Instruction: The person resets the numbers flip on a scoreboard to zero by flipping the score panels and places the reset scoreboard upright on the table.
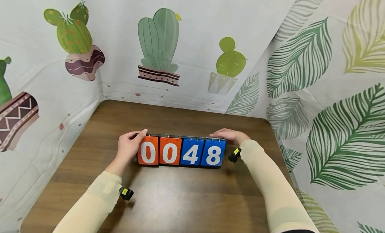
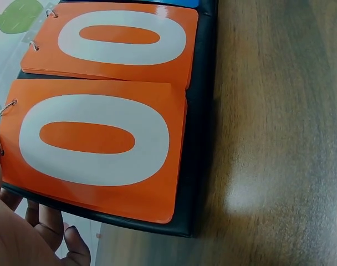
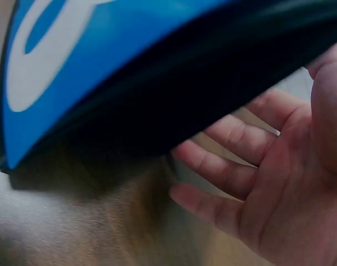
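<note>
A tabletop flip scoreboard [image 1: 180, 151] with a black backing stands at the middle of the table. Two orange cards and two blue cards hang on its metal rings and read 0048. My left hand [image 1: 128, 145] grips its upper left corner, thumb in front and fingers behind, as the left wrist view shows with an orange zero card [image 2: 93, 166]. At the upper right end my right hand [image 1: 233, 135] holds the board, fingers reaching behind the black backing. In the right wrist view several fingers [image 3: 229, 172] show behind the tilted board, beside a blue card [image 3: 118, 50]; the fingertips are partly hidden.
The brown wooden table [image 1: 180, 199] has rounded far corners. Behind it hangs a white cloth with printed cacti [image 1: 159, 42], and to the right a cloth with printed leaves [image 1: 346, 139]. A small black camera [image 1: 126, 193] sits on the left wrist, another [image 1: 234, 155] on the right.
</note>
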The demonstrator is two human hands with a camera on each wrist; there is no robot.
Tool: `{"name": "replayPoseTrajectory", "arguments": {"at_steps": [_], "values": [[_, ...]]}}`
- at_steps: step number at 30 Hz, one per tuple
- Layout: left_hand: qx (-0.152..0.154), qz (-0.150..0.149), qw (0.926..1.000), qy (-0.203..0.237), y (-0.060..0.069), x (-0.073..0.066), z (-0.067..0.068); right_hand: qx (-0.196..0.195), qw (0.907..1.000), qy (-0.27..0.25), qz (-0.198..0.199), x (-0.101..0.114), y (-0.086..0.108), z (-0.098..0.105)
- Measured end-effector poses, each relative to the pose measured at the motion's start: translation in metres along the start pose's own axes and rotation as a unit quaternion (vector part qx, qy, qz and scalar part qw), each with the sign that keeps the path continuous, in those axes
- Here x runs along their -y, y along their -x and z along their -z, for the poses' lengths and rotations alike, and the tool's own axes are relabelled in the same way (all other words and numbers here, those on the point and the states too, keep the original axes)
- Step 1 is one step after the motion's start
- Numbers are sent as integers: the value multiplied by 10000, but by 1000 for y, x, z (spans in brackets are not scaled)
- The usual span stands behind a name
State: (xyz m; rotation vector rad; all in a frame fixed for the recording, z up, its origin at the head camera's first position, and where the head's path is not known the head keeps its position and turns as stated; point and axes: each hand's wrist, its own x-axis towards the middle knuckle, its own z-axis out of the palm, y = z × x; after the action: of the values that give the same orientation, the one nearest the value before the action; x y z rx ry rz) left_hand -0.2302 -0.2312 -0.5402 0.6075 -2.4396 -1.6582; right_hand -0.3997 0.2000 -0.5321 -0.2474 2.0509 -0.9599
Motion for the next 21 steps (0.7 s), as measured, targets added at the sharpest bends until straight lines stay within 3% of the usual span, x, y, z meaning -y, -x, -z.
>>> {"name": "replayPoseTrajectory", "arguments": {"at_steps": [10, 21], "values": [[-46, -96, 9999, -28, -2, 1, -1, -46, 9999, 91, -114, -1, -1, -5], [11, -10, 10000, -60, -2, 2, 0, -661, 9960, 433, 425, -3, -5, -8]]}}
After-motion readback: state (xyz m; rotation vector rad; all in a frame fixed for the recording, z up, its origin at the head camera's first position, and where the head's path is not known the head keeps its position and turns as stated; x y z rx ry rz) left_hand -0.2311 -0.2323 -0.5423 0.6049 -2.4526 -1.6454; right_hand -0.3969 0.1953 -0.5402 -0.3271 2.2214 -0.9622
